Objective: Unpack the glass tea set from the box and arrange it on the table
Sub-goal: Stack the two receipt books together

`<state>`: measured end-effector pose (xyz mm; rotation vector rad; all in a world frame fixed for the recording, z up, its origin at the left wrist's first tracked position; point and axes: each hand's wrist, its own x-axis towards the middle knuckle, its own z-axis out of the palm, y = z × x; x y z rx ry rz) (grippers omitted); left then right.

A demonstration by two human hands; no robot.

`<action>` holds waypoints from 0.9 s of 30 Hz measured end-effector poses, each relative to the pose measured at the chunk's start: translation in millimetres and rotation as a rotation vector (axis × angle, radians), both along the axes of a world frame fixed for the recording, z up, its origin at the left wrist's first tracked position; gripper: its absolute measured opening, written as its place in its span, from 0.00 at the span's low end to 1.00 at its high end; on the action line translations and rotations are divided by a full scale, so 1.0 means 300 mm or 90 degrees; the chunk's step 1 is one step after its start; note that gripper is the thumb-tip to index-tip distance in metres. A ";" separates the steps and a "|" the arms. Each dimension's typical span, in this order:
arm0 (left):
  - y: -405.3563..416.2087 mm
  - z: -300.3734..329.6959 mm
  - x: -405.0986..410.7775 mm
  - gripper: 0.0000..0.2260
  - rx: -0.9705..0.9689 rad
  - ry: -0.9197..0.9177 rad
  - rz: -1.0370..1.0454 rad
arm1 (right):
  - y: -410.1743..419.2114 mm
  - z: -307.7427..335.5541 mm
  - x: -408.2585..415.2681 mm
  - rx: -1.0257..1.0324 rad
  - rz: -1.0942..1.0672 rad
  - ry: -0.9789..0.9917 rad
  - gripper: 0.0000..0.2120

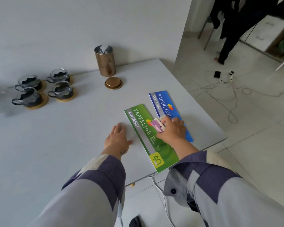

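White table (56,145): four cups (44,89); left hand (117,139) flat; right hand (172,130) pinching cutter (157,126).

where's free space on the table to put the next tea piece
Bare table between the four cups and the left hand, and between cups and gold lid. Crowded at right: green booklet, blue booklet, right hand.

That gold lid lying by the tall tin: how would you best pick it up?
Take the gold lid by its rim, from straight above, with fingertips on opposite edges. It lies flat on the table, low and round with a flared rim, so the sides offer little else to hold. It sits apart from the tin, which leaves room around it. Both hands are busy nearer the booklets.
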<state>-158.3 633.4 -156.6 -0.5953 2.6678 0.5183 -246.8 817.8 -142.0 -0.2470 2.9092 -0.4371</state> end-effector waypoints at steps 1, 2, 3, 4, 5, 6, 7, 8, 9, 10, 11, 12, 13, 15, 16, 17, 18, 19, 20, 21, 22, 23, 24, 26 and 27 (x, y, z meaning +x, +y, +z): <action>-0.004 0.003 -0.006 0.35 -0.001 -0.007 -0.008 | -0.014 0.006 -0.004 -0.014 -0.010 -0.005 0.26; -0.007 0.007 -0.011 0.35 -0.004 -0.014 -0.017 | -0.032 0.010 -0.009 -0.036 -0.019 -0.009 0.26; -0.010 0.009 -0.017 0.36 -0.009 -0.022 -0.027 | -0.055 0.015 -0.012 -0.059 -0.019 -0.012 0.26; -0.011 0.011 -0.021 0.36 -0.017 -0.029 -0.036 | -0.081 0.018 -0.014 -0.077 -0.009 -0.016 0.25; -0.014 0.012 -0.025 0.37 -0.026 -0.035 -0.044 | -0.109 0.020 -0.014 -0.086 0.007 -0.017 0.25; -0.019 0.013 -0.027 0.37 -0.034 -0.039 -0.050 | -0.138 0.021 -0.013 -0.090 0.023 -0.016 0.24; -0.023 0.014 -0.028 0.38 -0.039 -0.043 -0.055 | -0.163 0.020 -0.012 -0.092 0.033 -0.014 0.24; -0.028 0.013 -0.028 0.38 -0.042 -0.045 -0.059 | -0.186 0.017 -0.012 -0.093 0.039 -0.013 0.24; -0.031 0.013 -0.026 0.39 -0.045 -0.047 -0.061 | -0.205 0.010 -0.012 -0.091 0.040 -0.013 0.24; -0.033 0.011 -0.025 0.39 -0.047 -0.048 -0.062 | -0.220 0.000 -0.012 -0.086 0.040 -0.014 0.25; -0.032 0.010 -0.025 0.39 -0.048 -0.048 -0.062 | -0.230 -0.011 -0.012 -0.078 0.037 -0.014 0.25; -0.032 0.008 -0.025 0.39 -0.048 -0.048 -0.061 | -0.238 -0.023 -0.012 -0.067 0.034 -0.015 0.27; -0.031 0.005 -0.027 0.39 -0.048 -0.048 -0.060 | -0.242 -0.030 -0.012 -0.055 0.032 -0.014 0.28; -0.030 0.000 -0.030 0.39 -0.042 -0.049 -0.057 | -0.247 -0.035 -0.014 -0.040 0.030 -0.011 0.32; -0.029 -0.001 -0.030 0.39 -0.039 -0.049 -0.055 | -0.249 -0.033 -0.017 -0.039 0.031 -0.011 0.33; -0.029 -0.003 -0.031 0.39 -0.036 -0.049 -0.054 | -0.251 -0.030 -0.021 -0.038 0.032 -0.015 0.33; -0.030 -0.004 -0.031 0.39 -0.034 -0.049 -0.053 | -0.253 -0.027 -0.023 -0.036 0.034 -0.019 0.34; -0.029 -0.005 -0.031 0.39 -0.032 -0.049 -0.053 | -0.256 -0.026 -0.025 -0.033 0.037 -0.022 0.34; -0.029 -0.006 -0.031 0.39 -0.031 -0.048 -0.053 | -0.261 -0.025 -0.025 -0.030 0.041 -0.022 0.35; -0.029 -0.006 -0.031 0.39 -0.030 -0.048 -0.053 | -0.266 -0.024 -0.024 -0.029 0.044 -0.020 0.35; -0.029 -0.006 -0.032 0.39 -0.028 -0.047 -0.053 | -0.271 -0.024 -0.023 -0.027 0.045 -0.021 0.35; -0.028 -0.006 -0.033 0.39 -0.026 -0.046 -0.053 | -0.274 -0.022 -0.022 -0.025 0.046 -0.026 0.35; -0.028 -0.005 -0.033 0.39 -0.027 -0.045 -0.053 | -0.276 -0.019 -0.023 -0.023 0.044 -0.034 0.34; -0.027 -0.006 -0.033 0.39 -0.028 -0.039 -0.056 | -0.276 -0.013 -0.023 -0.033 0.031 -0.048 0.32; -0.028 -0.006 -0.032 0.39 -0.028 -0.036 -0.059 | -0.274 -0.010 -0.022 -0.047 0.020 -0.049 0.31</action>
